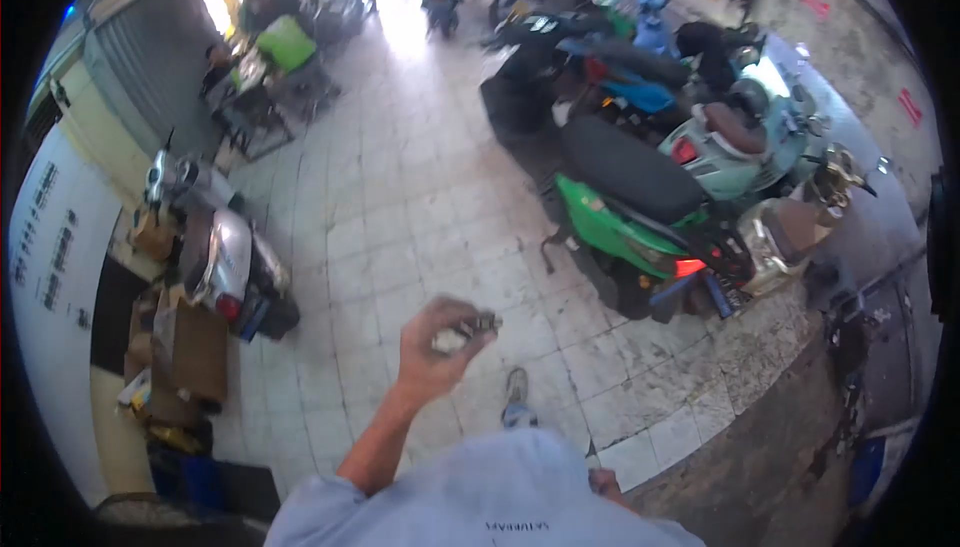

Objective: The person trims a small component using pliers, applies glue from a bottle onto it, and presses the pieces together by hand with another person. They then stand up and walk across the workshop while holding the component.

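Observation:
My left hand point(436, 342) is raised in front of my body over the tiled floor, its fingers curled round and pinching a small dark metallic object point(484, 324). The object is too small and blurred to name. My right hand point(605, 484) hangs low beside the light blue shirt point(480, 487), partly hidden by it; its fingers are not clear. Below, one shoe point(516, 387) of mine shows on the tiles.
Parked on the right are several motorbikes, the nearest a green scooter point(620, 232). At the left stand a silver scooter point(228, 262) and cardboard boxes point(190, 352). People sit by a green-backed chair point(287, 44) at the far left. Pale tiles point(385, 217) run between.

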A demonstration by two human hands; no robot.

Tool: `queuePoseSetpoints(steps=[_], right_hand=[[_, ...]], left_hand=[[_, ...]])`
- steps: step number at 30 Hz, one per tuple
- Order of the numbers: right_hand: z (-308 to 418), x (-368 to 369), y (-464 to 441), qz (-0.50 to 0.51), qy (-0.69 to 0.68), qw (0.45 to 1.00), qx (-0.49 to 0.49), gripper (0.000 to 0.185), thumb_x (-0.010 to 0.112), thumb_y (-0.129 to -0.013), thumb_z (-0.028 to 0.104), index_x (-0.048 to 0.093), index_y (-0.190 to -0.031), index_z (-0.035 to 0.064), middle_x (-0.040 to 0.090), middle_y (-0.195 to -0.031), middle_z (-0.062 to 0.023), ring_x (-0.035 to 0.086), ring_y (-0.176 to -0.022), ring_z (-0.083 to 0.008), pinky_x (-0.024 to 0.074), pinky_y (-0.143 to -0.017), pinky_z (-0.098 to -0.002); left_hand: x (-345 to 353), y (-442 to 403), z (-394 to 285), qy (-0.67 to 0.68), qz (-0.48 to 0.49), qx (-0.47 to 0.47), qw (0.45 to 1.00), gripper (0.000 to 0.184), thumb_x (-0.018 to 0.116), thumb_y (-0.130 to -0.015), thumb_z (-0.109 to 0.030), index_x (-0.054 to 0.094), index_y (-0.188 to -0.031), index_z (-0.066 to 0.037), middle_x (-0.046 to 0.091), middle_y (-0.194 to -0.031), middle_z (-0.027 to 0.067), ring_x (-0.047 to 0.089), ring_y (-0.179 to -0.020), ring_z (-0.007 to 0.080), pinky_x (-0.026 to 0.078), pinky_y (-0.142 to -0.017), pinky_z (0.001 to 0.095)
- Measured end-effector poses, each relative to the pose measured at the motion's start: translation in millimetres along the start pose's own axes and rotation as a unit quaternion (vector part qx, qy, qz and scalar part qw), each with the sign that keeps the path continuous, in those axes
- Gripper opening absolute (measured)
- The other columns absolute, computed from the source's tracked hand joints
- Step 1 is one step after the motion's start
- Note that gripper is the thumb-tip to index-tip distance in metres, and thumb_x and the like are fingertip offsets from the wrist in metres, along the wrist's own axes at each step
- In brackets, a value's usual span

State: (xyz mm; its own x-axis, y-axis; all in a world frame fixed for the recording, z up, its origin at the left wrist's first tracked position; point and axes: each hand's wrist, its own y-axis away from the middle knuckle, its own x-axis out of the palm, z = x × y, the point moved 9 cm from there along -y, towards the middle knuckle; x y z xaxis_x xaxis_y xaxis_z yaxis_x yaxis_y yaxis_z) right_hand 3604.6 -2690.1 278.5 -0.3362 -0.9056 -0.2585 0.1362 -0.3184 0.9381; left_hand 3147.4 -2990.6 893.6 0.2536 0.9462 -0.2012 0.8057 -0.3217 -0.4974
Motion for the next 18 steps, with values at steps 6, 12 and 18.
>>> queuePoseSetpoints(steps=[6,12,18], right_hand=[[226,55,-100,-0.010,0.214,0.975,-0.066,0.042,0.066,-0.095,0.041,0.078,-0.103,0.0009,0.077,-0.092,-0.0094,0.071,-0.080,-0.0232,0.0577,-0.068,-0.0386],[650,180,-89,-0.006,0.243,0.924,-0.296,0.024,0.063,-0.095,0.019,0.077,-0.105,0.0020,0.079,-0.095,-0.0152,0.078,-0.091,-0.0257,0.0619,-0.076,-0.0405],[876,256,-18,0.003,0.035,0.951,-0.308,0.036,0.063,-0.100,0.026,0.071,-0.123,-0.0011,0.077,-0.109,-0.0188,0.076,-0.095,-0.0300,0.0610,-0.080,-0.0415]], left_hand=[[-83,-153,48,-0.050,-0.076,-0.019,0.996,0.026,0.087,-0.077,0.004,0.079,-0.102,-0.002,0.074,-0.097,0.0123,0.072,-0.081,0.0163,0.058,-0.069,0.0281],[-171,-277,161,-0.047,-0.144,-0.012,0.988,0.038,0.088,-0.075,0.006,0.075,-0.111,-0.001,0.077,-0.099,0.0137,0.075,-0.085,0.0182,0.061,-0.072,0.0301],[-268,-442,263,-0.050,-0.149,0.038,0.987,0.035,0.089,-0.074,0.006,0.074,-0.105,0.001,0.078,-0.093,0.0132,0.072,-0.080,0.0181,0.058,-0.071,0.0313]])
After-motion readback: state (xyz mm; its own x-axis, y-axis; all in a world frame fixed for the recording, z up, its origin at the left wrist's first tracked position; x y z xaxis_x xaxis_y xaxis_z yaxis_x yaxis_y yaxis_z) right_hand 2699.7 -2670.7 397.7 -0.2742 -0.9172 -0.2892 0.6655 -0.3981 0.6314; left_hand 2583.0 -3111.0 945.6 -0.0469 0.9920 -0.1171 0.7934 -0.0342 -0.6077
